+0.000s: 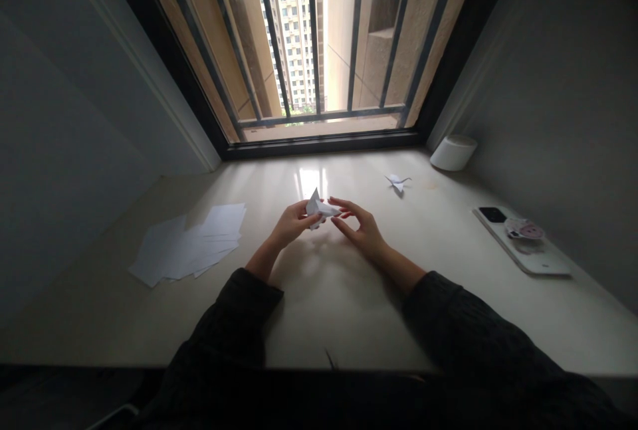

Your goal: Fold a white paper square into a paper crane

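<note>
A small folded piece of white paper (318, 208) is held just above the pale table (349, 297), in the middle of the view. My left hand (290, 224) grips it from the left with curled fingers. My right hand (357, 225) pinches its right tip with thumb and fingertips. Both forearms wear dark sleeves. A finished folded paper bird (397, 182) lies on the table farther back and to the right, apart from both hands.
Several loose white sheets (192, 244) are fanned out at the left. A white phone (523, 240) with a round grip lies face down at the right. A white cylinder (453, 151) stands in the far right corner. A barred window (319, 51) is straight ahead.
</note>
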A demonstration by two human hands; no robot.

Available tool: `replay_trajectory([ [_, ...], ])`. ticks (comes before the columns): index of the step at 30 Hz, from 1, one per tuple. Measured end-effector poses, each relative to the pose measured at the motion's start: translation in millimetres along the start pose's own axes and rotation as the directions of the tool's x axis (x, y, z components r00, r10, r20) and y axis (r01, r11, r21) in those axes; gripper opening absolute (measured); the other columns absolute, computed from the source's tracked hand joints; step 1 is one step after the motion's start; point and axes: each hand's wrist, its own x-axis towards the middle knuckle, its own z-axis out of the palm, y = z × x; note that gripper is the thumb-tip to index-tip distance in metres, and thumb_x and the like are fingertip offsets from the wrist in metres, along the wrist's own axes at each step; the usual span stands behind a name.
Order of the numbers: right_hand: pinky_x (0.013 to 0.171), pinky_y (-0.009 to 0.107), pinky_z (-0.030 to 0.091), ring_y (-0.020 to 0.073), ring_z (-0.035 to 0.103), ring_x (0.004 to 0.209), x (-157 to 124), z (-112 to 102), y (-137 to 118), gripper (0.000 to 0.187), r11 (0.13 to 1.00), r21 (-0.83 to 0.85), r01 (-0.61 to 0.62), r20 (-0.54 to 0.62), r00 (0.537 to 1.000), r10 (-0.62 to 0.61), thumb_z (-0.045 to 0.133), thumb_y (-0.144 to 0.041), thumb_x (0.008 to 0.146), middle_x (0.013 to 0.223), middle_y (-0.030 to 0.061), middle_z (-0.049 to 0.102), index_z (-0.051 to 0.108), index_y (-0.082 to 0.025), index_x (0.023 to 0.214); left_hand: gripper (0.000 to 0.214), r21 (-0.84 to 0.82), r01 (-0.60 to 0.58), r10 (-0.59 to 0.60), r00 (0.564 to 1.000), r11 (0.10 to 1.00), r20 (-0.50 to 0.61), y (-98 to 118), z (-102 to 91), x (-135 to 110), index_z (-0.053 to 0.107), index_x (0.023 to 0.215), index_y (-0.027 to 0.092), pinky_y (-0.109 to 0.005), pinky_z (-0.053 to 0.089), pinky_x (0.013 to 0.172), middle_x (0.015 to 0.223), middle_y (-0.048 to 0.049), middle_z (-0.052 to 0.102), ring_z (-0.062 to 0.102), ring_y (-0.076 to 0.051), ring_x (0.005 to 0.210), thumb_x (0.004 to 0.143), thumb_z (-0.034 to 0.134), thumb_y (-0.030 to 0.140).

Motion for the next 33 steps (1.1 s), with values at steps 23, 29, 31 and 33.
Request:
replay_trajectory([
  [23, 0.07, 0.035, 0.052, 0.0187, 0.064, 0.073, -2.8, 1.7, 10.7, 0.027, 0.991, -0.134, 0.014, -0.069, 0.997, -0.023, 0.068, -0.037, 0.078, 0.085, 0.0023, 0.074, 0.07, -0.032, 0.105, 0.052, 0.364, -0.106, 0.144, 0.986, 0.925, -0.079, 7.0, 4.1, -8.6, 0.066, 0.115, 0.023, -0.03, 0.054, 0.072, 0.1, -0.0066, 0.071, 0.066, -0.021, 0.081, 0.066, 0.076, 0.037],
  [29, 0.069, 0.034, 0.051, 0.0179, 0.063, 0.071, -3.1, 1.7, 10.8, 0.025, 0.991, -0.135, 0.017, -0.07, 0.997, -0.026, 0.069, -0.037, 0.078, 0.083, 0.0019, 0.073, 0.071, -0.032, 0.102, 0.043, 0.378, -0.105, 0.149, 0.985, 0.92, -0.088, 5.7, 2.8, -7.1, 0.068, 0.108, 0.021, -0.027, 0.052, 0.063, 0.098, -0.0074, 0.071, 0.065, -0.018, 0.072, 0.069, 0.073, 0.038],
  [31, 0.068, 0.033, 0.05, 0.0174, 0.062, 0.07, -3.2, 1.5, 9.9, 0.024, 0.991, -0.129, 0.024, -0.068, 0.997, -0.033, 0.069, -0.036, 0.078, 0.082, 0.0016, 0.073, 0.071, -0.031, 0.101, 0.041, 0.362, -0.095, 0.132, 0.988, 0.927, -0.081, 5.3, 2.8, -6.2, 0.069, 0.107, 0.019, -0.026, 0.051, 0.061, 0.096, -0.0079, 0.071, 0.064, -0.016, 0.071, 0.071, 0.072, 0.038],
  [33, 0.066, 0.033, 0.05, 0.017, 0.062, 0.07, -3.3, 1.4, 8.9, 0.023, 0.992, -0.124, 0.02, -0.067, 0.997, -0.029, 0.068, -0.036, 0.078, 0.081, 0.0014, 0.073, 0.071, -0.031, 0.101, 0.041, 0.335, -0.084, 0.115, 0.991, 0.939, -0.074, 4.6, 2.9, -5.3, 0.069, 0.107, 0.017, -0.026, 0.051, 0.061, 0.093, -0.008, 0.071, 0.064, -0.016, 0.071, 0.071, 0.071, 0.038],
])
